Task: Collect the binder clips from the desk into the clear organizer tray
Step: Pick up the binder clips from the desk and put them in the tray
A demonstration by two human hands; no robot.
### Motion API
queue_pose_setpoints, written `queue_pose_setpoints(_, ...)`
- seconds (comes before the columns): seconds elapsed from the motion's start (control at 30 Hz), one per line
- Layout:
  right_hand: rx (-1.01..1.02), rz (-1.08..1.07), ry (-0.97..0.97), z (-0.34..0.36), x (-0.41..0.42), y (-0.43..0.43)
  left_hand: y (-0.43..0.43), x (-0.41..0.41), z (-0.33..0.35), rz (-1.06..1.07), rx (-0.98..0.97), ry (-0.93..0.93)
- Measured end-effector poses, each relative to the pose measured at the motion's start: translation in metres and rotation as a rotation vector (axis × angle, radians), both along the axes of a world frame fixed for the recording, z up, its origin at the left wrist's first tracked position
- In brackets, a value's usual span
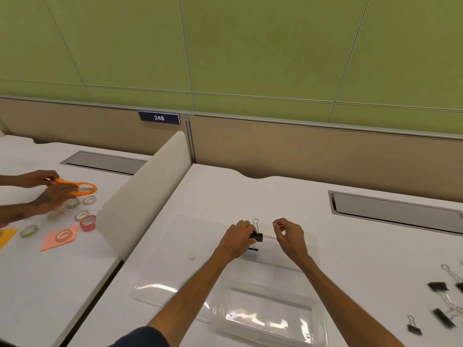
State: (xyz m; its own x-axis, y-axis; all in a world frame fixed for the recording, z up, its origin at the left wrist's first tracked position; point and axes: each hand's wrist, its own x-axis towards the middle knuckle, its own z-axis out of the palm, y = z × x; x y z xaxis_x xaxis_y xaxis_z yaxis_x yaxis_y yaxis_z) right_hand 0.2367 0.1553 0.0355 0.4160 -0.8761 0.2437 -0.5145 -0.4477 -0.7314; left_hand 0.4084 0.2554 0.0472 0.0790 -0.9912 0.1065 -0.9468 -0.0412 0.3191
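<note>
My left hand (238,240) grips a black binder clip (256,236) with silver wire handles, held above the far part of the clear organizer tray (295,319). A second dark clip part (253,249) shows just below my left fingers. My right hand (288,235) hovers beside the clip with curled fingers, holding nothing that I can see. Several black binder clips (443,304) lie loose on the white desk at the right edge. The tray's clear lid (160,284) lies flat to the left of the tray.
A white divider panel (142,196) separates my desk from the one on the left, where another person's hands (47,194) handle an orange tool among tape rolls (87,222). A recessed cable slot (395,211) sits at the desk's back right.
</note>
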Motion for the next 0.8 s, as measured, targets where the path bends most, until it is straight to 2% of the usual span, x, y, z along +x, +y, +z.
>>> queue_pose_setpoints(0.5, -0.014, -0.02, 0.025, -0.006, -0.023, 0.008, -0.004, -0.017, -0.011, -0.052, 0.076, -0.11)
queue_pose_setpoints(0.8, -0.001, -0.024, 0.031, -0.009, -0.031, 0.018, 0.001, -0.028, -0.011, 0.0, -0.029, -0.025)
